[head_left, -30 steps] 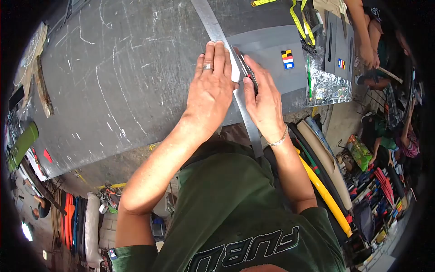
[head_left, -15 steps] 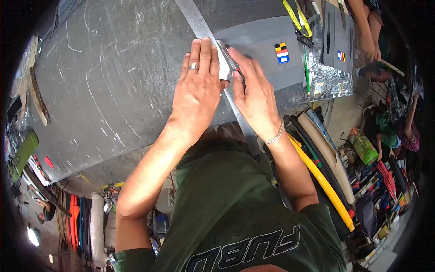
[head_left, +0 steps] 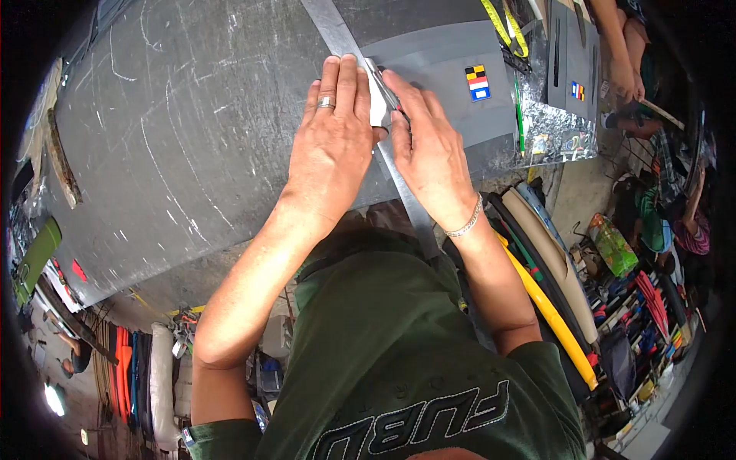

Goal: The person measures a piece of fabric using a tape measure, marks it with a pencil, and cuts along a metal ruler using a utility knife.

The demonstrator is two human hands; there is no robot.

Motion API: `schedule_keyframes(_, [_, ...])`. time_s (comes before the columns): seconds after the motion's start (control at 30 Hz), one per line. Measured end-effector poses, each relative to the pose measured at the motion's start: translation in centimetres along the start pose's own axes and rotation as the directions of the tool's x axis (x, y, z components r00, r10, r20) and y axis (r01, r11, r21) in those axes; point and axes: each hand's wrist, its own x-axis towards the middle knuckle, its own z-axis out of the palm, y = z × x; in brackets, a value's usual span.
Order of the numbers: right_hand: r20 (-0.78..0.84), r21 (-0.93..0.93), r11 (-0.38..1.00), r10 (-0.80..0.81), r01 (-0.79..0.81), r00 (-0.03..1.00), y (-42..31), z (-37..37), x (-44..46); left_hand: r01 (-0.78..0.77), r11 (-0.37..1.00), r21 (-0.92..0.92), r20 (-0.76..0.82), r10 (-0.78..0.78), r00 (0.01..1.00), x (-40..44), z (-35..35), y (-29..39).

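My left hand (head_left: 331,146) lies flat, its fingers stretched out and close together, pressing on a long metal ruler (head_left: 331,27) and a white piece (head_left: 376,103) beside it. A ring is on one finger. Closed around a slim cutter knife (head_left: 387,88), my right hand (head_left: 433,157) rests just right of the white piece, along the ruler's edge. The knife's tip is too small to make out. Under the right hand spreads a grey sheet (head_left: 445,61) with a colourful flag patch (head_left: 477,83). The ruler's near end (head_left: 412,207) reaches past the table edge.
The scratched dark table (head_left: 207,115) carries a yellow measuring tape (head_left: 502,27), a green pencil (head_left: 520,115) and another patched grey piece (head_left: 566,69). Rolled materials (head_left: 548,245) and a yellow roll (head_left: 544,307) stand at right. Another person's arm (head_left: 613,57) shows at upper right.
Both hands sit slightly higher in view, though the table and flag patch have shifted a little the same way. The grip on the knife and the flat left hand look the same.
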Motion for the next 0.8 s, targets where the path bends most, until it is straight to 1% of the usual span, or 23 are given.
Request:
schedule_keyframes(0.17, [0.022, -0.020, 1.000, 0.016, -0.016, 1.000, 0.0, 0.0, 0.1, -0.005, 1.000, 0.016, -0.006, 0.005, 1.000, -0.1, 0.1, 0.0])
schedule_keyframes(0.27, [0.017, -0.029, 1.000, 0.006, -0.005, 1.000, 0.0, 0.1, 0.1, 0.003, 1.000, -0.014, -0.010, -0.003, 1.000, -0.1, 0.2, -0.1])
schedule_keyframes(0.37, [0.037, -0.034, 0.999, 0.019, -0.018, 0.999, -0.1, -0.1, 0.1, -0.016, 0.998, 0.059, 0.019, 0.014, 1.000, -0.1, 0.3, -0.2])
schedule_keyframes(0.47, [0.078, -0.085, 0.996, 0.028, -0.021, 0.997, -0.9, -0.8, 0.4, -0.020, 0.997, 0.071, 0.018, 0.018, 1.000, -0.2, 0.4, -0.3])
schedule_keyframes(0.57, [0.073, -0.138, 0.988, -0.063, 0.072, 0.995, -1.1, -1.5, 0.8, -0.013, 0.999, 0.041, -0.001, 0.013, 1.000, -0.2, 0.5, -0.2])
schedule_keyframes(0.67, [0.097, -0.163, 0.984, -0.059, 0.074, 0.994, -1.5, -1.7, 0.8, -0.014, 0.998, 0.069, 0.000, 0.014, 1.000, -0.2, 0.7, -0.3])
schedule_keyframes(0.8, [0.101, -0.162, 0.983, -0.067, 0.083, 0.993, -1.3, -1.8, 0.8, -0.013, 0.998, 0.060, -0.011, 0.013, 1.000, -0.1, 0.6, -0.2])
